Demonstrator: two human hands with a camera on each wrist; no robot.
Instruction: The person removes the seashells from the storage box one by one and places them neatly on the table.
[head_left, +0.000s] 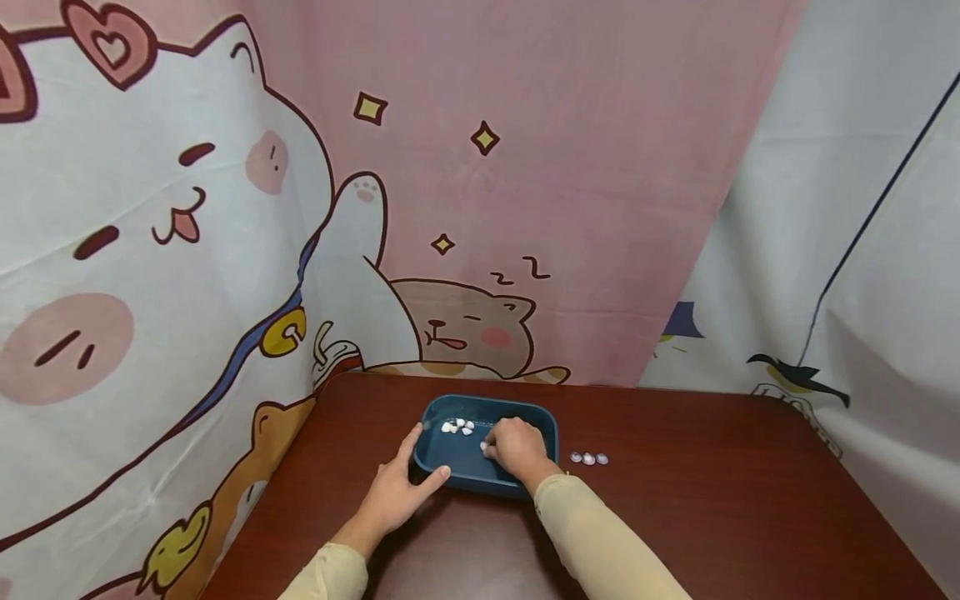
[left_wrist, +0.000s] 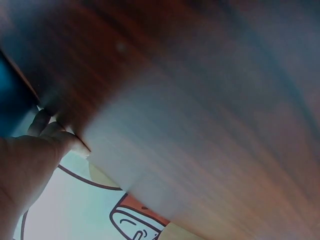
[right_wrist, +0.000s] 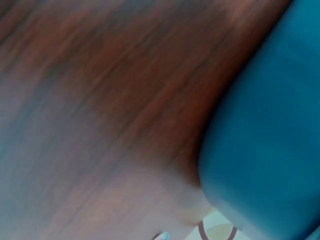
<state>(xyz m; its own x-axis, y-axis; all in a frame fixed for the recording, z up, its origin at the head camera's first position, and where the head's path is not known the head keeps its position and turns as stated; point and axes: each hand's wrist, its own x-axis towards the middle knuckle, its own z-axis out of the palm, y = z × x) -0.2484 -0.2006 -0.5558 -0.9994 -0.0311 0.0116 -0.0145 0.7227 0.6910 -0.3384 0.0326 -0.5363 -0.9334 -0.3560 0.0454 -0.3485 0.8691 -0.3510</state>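
While the left hand (head_left: 393,493), grip spread wide, touches the blue tray (head_left: 442,461) at its near left, the right hand (head_left: 517,446) has its grip closed in a pinch on one white piece (head_left: 483,447) inside. Cluster (head_left: 447,427): further white pieces, tray's far left. Glossy pieces (head_left: 588,459): three, on the surface (head_left: 720,500), right of tray. Lettering: two Z's (head_left: 535,267), pink backdrop (head_left: 600,167).

The right hand (head_left: 517,444) hides part of the tray (head_left: 450,455); the white pieces (head_left: 468,431) are too small to identify. The head view cuts off both sleeves (head_left: 600,533). Wrist views blur the surface (right_wrist: 100,110).
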